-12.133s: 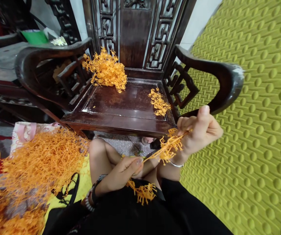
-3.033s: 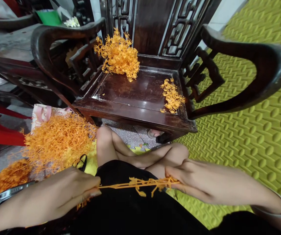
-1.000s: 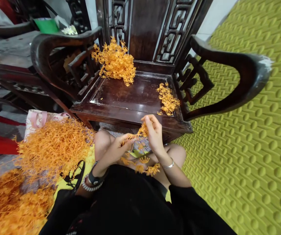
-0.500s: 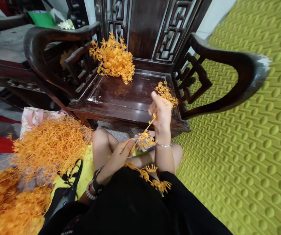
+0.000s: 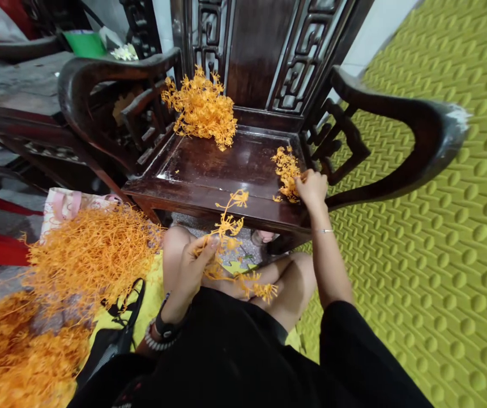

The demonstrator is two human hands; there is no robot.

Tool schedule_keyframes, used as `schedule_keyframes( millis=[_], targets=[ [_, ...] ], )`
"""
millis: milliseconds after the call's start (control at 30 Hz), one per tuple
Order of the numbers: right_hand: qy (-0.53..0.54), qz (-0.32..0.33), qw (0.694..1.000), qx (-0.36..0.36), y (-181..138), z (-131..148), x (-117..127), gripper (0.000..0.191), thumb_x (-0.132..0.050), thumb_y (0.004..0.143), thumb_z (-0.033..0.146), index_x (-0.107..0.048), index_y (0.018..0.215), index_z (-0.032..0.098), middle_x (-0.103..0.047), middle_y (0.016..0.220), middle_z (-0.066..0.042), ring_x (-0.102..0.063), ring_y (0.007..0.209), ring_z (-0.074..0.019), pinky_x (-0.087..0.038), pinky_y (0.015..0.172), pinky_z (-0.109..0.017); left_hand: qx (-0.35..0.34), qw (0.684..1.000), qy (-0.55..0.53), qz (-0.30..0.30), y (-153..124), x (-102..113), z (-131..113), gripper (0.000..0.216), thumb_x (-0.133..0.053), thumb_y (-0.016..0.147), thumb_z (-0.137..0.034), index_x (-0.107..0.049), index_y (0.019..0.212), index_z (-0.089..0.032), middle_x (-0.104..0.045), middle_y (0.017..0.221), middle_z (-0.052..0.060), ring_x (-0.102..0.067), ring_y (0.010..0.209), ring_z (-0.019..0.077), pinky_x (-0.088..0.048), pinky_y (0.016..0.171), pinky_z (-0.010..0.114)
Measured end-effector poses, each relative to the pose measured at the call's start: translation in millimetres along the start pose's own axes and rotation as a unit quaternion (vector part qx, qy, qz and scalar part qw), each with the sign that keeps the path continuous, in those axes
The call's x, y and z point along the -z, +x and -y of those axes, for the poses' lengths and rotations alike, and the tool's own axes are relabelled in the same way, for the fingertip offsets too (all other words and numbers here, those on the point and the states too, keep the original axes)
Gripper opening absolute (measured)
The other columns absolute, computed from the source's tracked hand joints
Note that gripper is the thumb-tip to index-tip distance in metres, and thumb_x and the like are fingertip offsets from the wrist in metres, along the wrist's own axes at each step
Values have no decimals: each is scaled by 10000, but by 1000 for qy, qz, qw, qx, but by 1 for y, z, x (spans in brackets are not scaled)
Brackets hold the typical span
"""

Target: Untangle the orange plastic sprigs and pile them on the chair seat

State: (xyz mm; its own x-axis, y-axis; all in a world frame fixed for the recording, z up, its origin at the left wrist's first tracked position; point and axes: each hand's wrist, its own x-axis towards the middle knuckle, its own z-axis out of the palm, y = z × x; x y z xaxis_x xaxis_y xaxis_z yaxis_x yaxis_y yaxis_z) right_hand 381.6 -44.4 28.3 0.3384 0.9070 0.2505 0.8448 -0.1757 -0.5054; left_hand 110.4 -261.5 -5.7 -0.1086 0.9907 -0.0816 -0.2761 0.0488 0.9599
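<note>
My left hand (image 5: 195, 266) is closed around the stem of an orange plastic-looking flower sprig (image 5: 227, 228). One branch of it stands up past my fingers, and another orange branch (image 5: 260, 288) trails over my crossed legs. At the right side of the wooden chair seat (image 5: 226, 170) lies a small heap of orange pieces (image 5: 286, 173). My right hand (image 5: 312, 190) is at the heap's near right edge, fingers curled together against the pieces. What its fingertips grip is hidden among them.
A larger orange bunch (image 5: 203, 110) sits at the seat's back left. Orange stems (image 5: 94, 249) lie heaped on the floor at left, beside a pink-handled bag (image 5: 59, 209), a black bag (image 5: 107, 340) and another orange pile (image 5: 26, 362). A chair arm (image 5: 430, 136) curves at right above yellow matting (image 5: 439, 272).
My right hand has left the sprig and moved right to the small heap on the seat. My left hand has shifted slightly left, still holding the sprig, which now points upward.
</note>
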Motion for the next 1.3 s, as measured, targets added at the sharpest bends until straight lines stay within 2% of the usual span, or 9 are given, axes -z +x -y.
schedule_keyframes(
  millis=[133, 233, 300, 400, 533, 733, 900, 1067, 1300],
  targets=[
    [212, 1, 972, 102, -55, 8, 12, 257, -583, 852, 429, -528, 875, 179, -554, 1161, -216, -420, 1205, -319, -306, 1056, -482, -43, 997, 58, -8, 5, -15, 2, 405, -645, 834, -518, -548, 642, -175, -408, 575, -41, -370, 562, 103, -317, 542, 228],
    [305, 94, 933, 168, -126, 33, 15, 367, -343, 953, 512, -509, 1094, 217, -618, 1137, -143, -575, 999, -227, -473, 898, -379, -78, 991, 105, -35, 10, -28, 4, 336, -598, 880, -452, -582, 684, -180, -495, 629, -20, -443, 621, 126, -354, 597, 238],
    [446, 189, 861, 155, -167, 50, 10, 436, -428, 911, 567, -457, 1193, 236, -614, 1149, -112, -587, 961, -215, -489, 846, -364, -102, 982, 158, -35, 13, -34, 7, 301, -572, 901, -392, -577, 683, -183, -511, 628, -18, -451, 618, 131, -337, 601, 246],
    [490, 197, 846, 70, -191, 68, -5, 371, -554, 856, 572, -536, 967, 219, -577, 814, -18, -530, 740, -149, -454, 720, -285, -127, 963, 239, 6, 13, -39, 13, 286, -550, 906, -313, -543, 651, -185, -510, 602, -20, -451, 595, 131, -300, 603, 259],
    [494, 117, 861, -22, -179, 72, -20, 559, -567, 817, 638, -328, 557, 204, -290, 547, 44, -265, 520, -83, -274, 510, -257, -54, 966, 225, 117, 11, -38, 18, 357, -505, 926, -397, -508, 636, -188, -498, 593, -21, -443, 591, 134, -294, 596, 261],
    [552, 92, 827, -52, -162, 57, 16, 645, -629, 756, 662, -229, 501, 225, -214, 473, 58, -187, 424, -70, -176, 426, -270, 56, 958, 118, 257, -3, -28, 11, 524, -456, 894, -612, -424, 570, -202, -386, 539, -28, -332, 535, 123, -281, 533, 273],
    [518, -194, 833, -26, -90, 18, 75, 598, -526, 831, 650, -160, 588, 245, -175, 505, 67, -164, 430, -89, -202, 427, -285, 93, 971, 104, 196, -21, 4, 12, 498, -499, 910, -546, -444, 568, -189, -396, 542, -25, -333, 532, 114, -290, 538, 272],
    [204, -46, 977, 46, -20, 5, 55, 563, -367, 928, 623, -300, 533, 227, -330, 547, 7, -320, 544, -114, -270, 591, -315, 94, 988, 8, 123, -13, 5, 15, 529, -602, 834, -589, -454, 539, -175, -356, 529, -44, -285, 513, 85, -256, 506, 250],
    [108, -42, 980, 159, -27, 11, 19, 350, -533, 891, 499, -593, 805, 165, -603, 1109, -222, -455, 1132, -302, -333, 984, -440, 128, 981, -122, 81, -2, -15, 1, 619, -698, 721, -613, -311, 473, -199, -236, 468, -75, -173, 466, 60, -209, 455, 244]
  ],
)
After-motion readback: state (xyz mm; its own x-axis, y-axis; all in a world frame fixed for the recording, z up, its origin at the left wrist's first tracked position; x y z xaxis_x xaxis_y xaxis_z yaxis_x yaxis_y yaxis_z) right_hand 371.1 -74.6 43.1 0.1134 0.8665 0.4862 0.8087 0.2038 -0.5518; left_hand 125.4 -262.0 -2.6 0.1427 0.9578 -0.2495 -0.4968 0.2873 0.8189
